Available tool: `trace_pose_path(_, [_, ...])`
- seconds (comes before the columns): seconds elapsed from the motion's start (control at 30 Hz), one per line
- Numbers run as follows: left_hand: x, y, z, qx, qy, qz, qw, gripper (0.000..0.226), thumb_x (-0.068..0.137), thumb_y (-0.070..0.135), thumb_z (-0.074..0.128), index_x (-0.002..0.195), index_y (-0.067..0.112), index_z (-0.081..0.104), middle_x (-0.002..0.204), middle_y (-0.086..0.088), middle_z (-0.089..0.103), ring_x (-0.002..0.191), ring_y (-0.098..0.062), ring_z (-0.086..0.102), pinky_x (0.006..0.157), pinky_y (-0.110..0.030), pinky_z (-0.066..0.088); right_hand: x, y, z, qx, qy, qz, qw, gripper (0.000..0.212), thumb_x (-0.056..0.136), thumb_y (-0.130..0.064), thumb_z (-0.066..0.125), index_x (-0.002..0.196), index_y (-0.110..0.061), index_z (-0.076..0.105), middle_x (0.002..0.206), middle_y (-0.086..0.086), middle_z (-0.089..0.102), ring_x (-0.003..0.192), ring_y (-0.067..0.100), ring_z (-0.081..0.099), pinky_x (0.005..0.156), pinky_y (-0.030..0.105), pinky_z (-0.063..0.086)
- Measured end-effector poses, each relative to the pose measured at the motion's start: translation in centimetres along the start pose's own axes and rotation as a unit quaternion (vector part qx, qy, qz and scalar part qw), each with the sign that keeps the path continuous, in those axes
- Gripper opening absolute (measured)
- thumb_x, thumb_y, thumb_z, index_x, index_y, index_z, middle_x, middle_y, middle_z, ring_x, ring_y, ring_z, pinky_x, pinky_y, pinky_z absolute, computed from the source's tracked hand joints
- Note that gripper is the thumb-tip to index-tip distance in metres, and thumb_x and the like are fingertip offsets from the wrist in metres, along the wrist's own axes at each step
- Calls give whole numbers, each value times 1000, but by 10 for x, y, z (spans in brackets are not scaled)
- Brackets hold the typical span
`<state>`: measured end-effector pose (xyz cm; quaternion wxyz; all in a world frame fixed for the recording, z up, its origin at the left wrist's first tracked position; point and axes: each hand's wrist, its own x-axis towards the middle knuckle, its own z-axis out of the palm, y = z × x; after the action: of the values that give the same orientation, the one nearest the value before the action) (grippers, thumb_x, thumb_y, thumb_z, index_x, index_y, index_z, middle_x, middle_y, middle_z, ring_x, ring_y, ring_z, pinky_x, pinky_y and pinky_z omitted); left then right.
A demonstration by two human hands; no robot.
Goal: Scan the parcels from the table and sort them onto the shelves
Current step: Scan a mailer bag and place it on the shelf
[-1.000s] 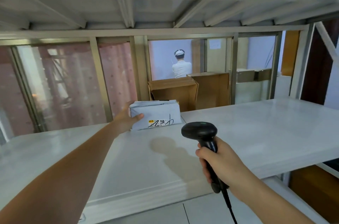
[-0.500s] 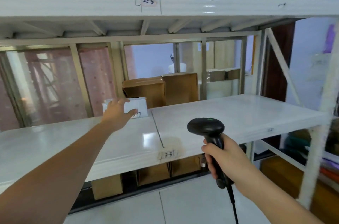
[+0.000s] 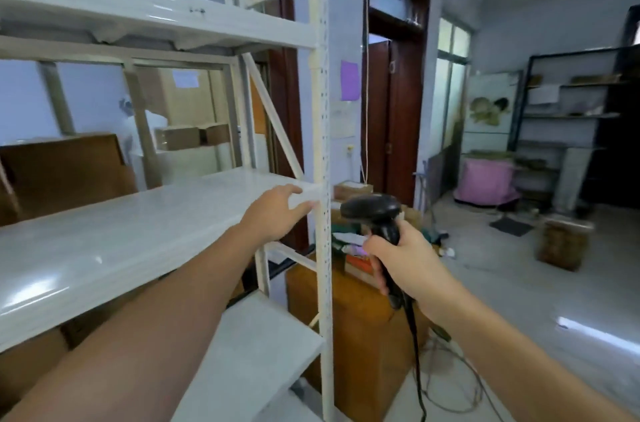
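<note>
A storeroom. White metal shelves (image 3: 145, 214) fill the left. Cardboard boxes (image 3: 62, 172) sit behind them.

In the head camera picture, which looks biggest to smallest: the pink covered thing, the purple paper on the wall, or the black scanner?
1. Pink covered thing
2. Black scanner, though it sits nearer the camera
3. Purple paper

No writing can be read. In the upper left of the frame, the front edge of the top shelf (image 3: 156, 11) carries a small dark handwritten mark, too blurred to make out.
</note>
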<state>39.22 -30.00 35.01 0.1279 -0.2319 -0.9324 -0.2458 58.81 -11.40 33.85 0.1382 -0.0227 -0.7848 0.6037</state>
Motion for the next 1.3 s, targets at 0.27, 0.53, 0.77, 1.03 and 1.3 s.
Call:
trace_pose_path(0.27, [78, 77, 121, 19, -127, 89, 988, 61, 100, 59, 53, 148, 22, 51, 148, -4, 57, 129, -24, 57, 105, -41, 49, 19, 52, -94, -21, 130, 48, 990, 7, 94, -7, 55, 99, -12, 53, 60, 10, 53, 49, 27, 50, 52, 39, 45])
trace_pose_path(0.53, [174, 59, 226, -17, -190, 63, 980, 71, 98, 61, 54, 157, 23, 40, 159, -2, 46, 139, -25, 50, 112, -45, 45, 97, 107, -124, -37, 153, 94, 983, 24, 94, -5, 55, 112, -20, 55, 65, 15, 55, 49, 26, 51, 49, 35, 49])
trace_pose_path(0.77, [261, 32, 319, 19, -244, 41, 969, 73, 99, 66, 47, 159, 26, 35, 161, -2, 43, 140, -26, 48, 112, -44, 44, 189, 160, -145, -40, 133, 137, 981, 22, 94, -12, 58, 108, -28, 55, 63, 10, 60, 51, 23, 55, 53, 36, 51])
trace_pose_path(1.03, [340, 5, 415, 12, -262, -39, 964, 71, 101, 62, 48, 159, 23, 35, 161, -4, 44, 142, -27, 47, 116, -43, 41, 320, 239, -180, -34, 71, 178, 981, 25, 94, -14, 59, 106, -36, 53, 67, 9, 57, 53, 21, 55, 52, 36, 52])
trace_pose_path(1.3, [406, -44, 491, -33, -286, -170, 942, 70, 99, 65, 50, 155, 23, 42, 157, -4, 49, 138, -29, 51, 113, -45, 44, 446, 300, -192, -63, 15, 176, 982, 22, 88, -21, 64, 100, -38, 57, 64, -9, 63, 61, 13, 59, 63, 34, 51])
